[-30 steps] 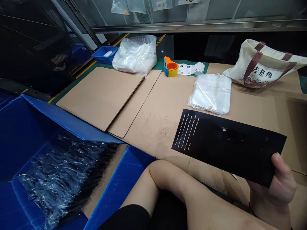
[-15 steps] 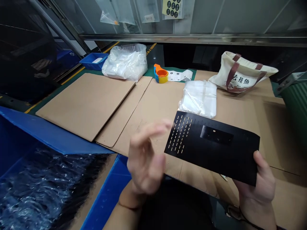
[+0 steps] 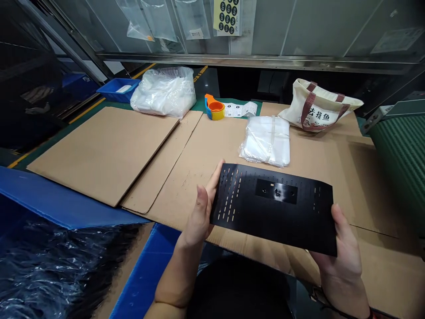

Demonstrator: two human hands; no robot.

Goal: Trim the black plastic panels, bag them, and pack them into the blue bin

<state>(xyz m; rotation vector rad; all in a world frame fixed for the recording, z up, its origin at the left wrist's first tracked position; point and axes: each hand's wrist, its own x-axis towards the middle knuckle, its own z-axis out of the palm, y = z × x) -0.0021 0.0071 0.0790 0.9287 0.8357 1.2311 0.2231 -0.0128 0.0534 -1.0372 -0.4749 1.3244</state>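
A thin black panel [image 3: 275, 217] with rows of small slots and a glossy rectangle near its middle is held tilted above the cardboard-covered table [image 3: 186, 177]. My right hand [image 3: 341, 252] grips its right edge, thumb on top and fingers underneath. At the panel's left edge is my left hand [image 3: 201, 212], its palm against the edge and its thumb raised off the surface; part of its fingers is hidden behind the panel. Just beyond the panel lies a stack of clear plastic bags [image 3: 267, 139] with a band around it.
Cardboard sheets [image 3: 106, 150] lie at the left, above a blue bin [image 3: 76, 212] of plastic-wrapped items. Along the back are a blue tray [image 3: 116, 95], a large plastic bag [image 3: 164, 93], a tape holder [image 3: 215, 110] and a cloth bag [image 3: 315, 110]. A green conveyor [image 3: 398, 155] stands right.
My left hand has come to the panel's left edge, where before it was raised in the air beside it. The panel and my right hand appear farther left as the whole view has shifted.
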